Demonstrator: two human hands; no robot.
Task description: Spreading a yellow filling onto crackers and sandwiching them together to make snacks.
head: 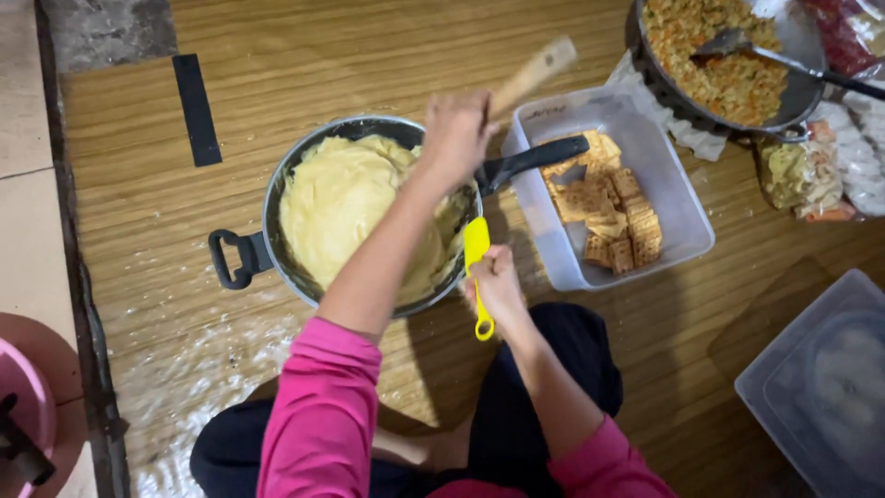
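Note:
A dark pan [277,175] with black handles sits on the wooden floor, filled with thick pale yellow dough [341,203]. My left hand [456,129] is over the pan's far right side, gripping the handle of a wooden spoon [539,69] whose lower end is hidden in the dough. My right hand [496,281] holds a small yellow spatula [477,254] against the pan's near right rim, blade pointing up.
A clear plastic tub [682,203] with square crackers [613,217] stands right of the pan. A wok of fried crumbly mix [728,65] with a metal spatula is at the top right, snack bags [816,171] beside it. Another plastic container [820,387] lies bottom right.

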